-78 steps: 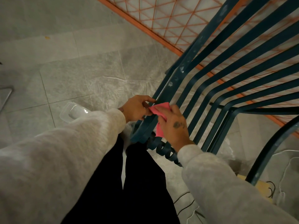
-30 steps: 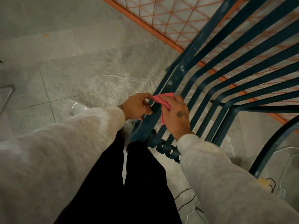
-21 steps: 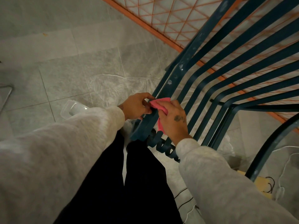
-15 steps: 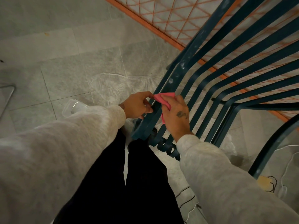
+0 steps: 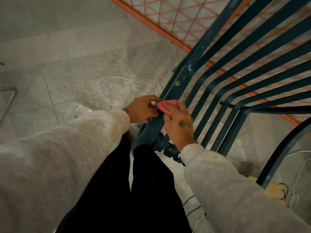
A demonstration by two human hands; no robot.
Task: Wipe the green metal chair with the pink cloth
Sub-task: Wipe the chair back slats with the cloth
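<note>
Gripping the cloth [image 5: 166,107], your right hand [image 5: 180,125] presses it against a near slat of the chair [image 5: 186,72]; your left hand [image 5: 143,109], just left, has its fingers curled round the edge bar.

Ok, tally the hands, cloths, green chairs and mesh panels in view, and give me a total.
Hands: 2, the left hand and the right hand
Cloths: 1, the pink cloth, held by the right hand
Green chairs: 1, the green chair, gripped by the left hand
Mesh panels: 1, the orange mesh panel
Total: 5
</note>
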